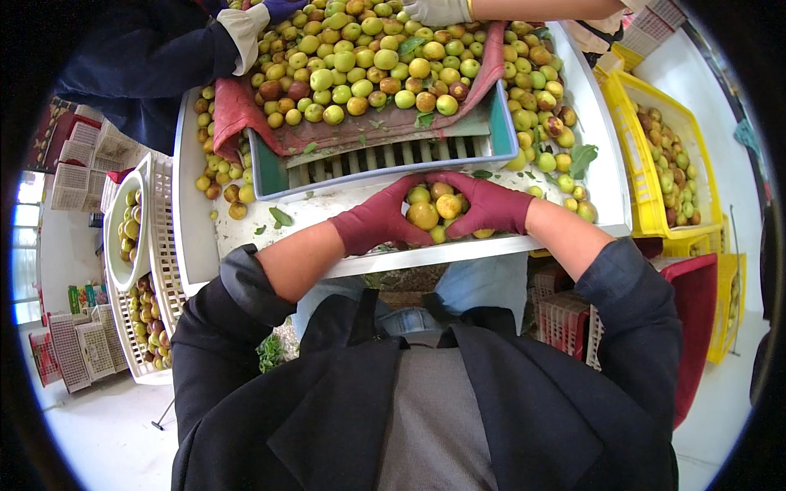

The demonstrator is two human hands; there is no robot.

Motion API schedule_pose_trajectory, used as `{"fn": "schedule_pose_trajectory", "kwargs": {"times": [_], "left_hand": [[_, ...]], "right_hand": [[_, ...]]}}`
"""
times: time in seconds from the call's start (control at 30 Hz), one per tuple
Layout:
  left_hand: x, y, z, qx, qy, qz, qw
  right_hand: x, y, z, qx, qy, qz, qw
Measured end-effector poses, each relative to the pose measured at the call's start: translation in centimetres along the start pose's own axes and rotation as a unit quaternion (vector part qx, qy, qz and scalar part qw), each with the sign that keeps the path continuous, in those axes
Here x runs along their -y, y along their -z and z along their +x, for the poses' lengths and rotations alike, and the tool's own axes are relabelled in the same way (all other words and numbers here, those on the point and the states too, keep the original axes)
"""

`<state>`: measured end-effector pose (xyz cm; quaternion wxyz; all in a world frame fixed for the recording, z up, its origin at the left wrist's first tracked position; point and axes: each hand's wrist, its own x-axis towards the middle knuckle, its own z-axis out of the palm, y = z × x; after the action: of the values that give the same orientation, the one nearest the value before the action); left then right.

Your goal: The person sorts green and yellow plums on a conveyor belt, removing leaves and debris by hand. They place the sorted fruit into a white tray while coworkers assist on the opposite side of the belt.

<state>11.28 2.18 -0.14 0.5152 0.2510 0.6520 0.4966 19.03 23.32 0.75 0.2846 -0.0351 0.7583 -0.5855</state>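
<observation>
At the near edge of a white tray table, my gloved hands curve around a small cluster of green and brown jujubes. My left hand, in a maroon glove, holds the cluster's left side. From the right, my right hand, gloved alike, closes around the same jujubes, its fingertips near those of the left. Just beyond my hands stands a blue-edged box with a slatted bottom. A red cloth lines its far part under a large heap of jujubes.
Two other people's gloved hands reach the heap from the far side. Yellow crates with jujubes stand at right, above a red bin. At left, a white basin and a white crate hold more. Loose leaves lie about.
</observation>
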Motion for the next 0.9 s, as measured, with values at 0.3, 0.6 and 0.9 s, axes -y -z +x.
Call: {"fn": "schedule_pose_trajectory", "kwargs": {"times": [0.3,0.6,0.9], "left_hand": [[-1.2,-1.2,-0.6,-0.036,-0.041,-0.031,0.998],[-4.2,0.2,-0.8,-0.097,-0.140,-0.071,0.983],[-5.1,6.7,-1.1,-0.277,-0.219,0.210,0.912]], "right_hand": [[3.6,-0.3,-2.3,-0.048,-0.056,0.108,0.991],[8.3,1.5,-1.8,-0.083,-0.001,0.145,0.986],[7.1,4.4,1.4,-0.195,0.064,0.021,0.978]]}}
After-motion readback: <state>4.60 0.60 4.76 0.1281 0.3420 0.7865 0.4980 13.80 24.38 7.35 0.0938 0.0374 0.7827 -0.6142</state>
